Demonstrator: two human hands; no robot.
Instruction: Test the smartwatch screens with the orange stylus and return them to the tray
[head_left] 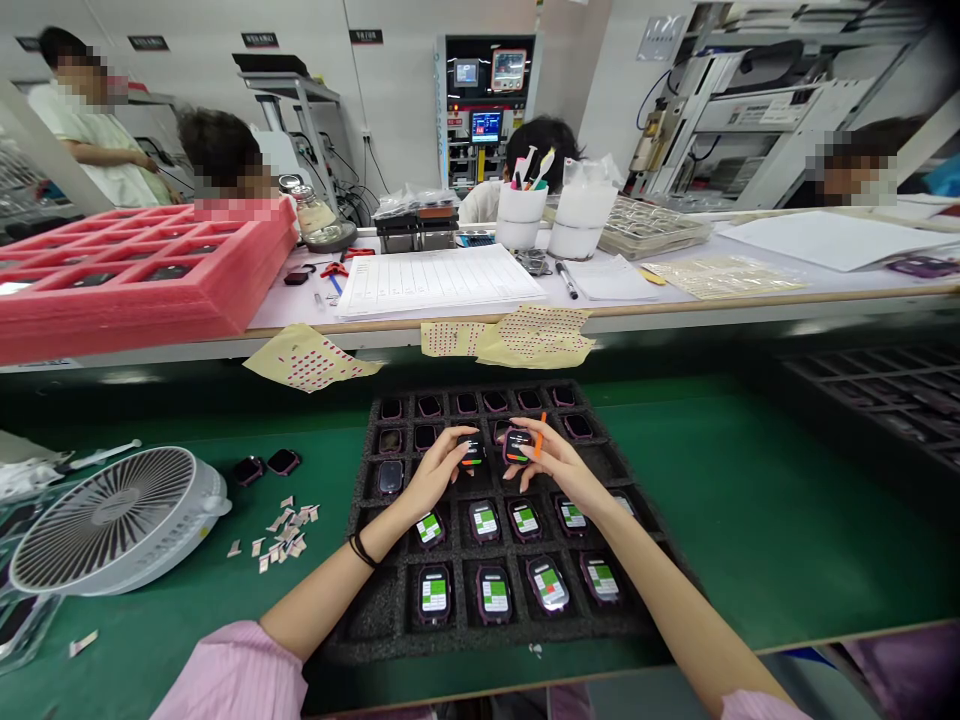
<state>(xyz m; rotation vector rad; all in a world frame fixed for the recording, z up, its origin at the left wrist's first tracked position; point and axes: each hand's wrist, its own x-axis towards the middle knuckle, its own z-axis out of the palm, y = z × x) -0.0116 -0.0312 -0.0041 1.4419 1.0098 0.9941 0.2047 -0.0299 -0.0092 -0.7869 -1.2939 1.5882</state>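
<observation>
A black foam tray (465,545) with square pockets lies on the green bench, holding several smartwatch bodies without straps. My left hand (439,468) is closed on a lit smartwatch (472,452), its fingers at the watch's edge above the tray's middle. Just to the right, my right hand (559,462) grips a second smartwatch (516,447) with a purple rim and a lit screen. An orange stick (540,435) also sits between the right fingers. In the near rows, the watches (494,592) show green and white screens; one has a red patch. Watches in the far rows (466,403) have dark screens.
To the left stand a white fan (124,515), two loose watches (283,461) and scattered small tabs (286,530). Behind is a shelf with a pink foam tray (225,290), papers (442,280) and pen cups (520,215). Another dark tray (885,385) lies right. Other people sit beyond.
</observation>
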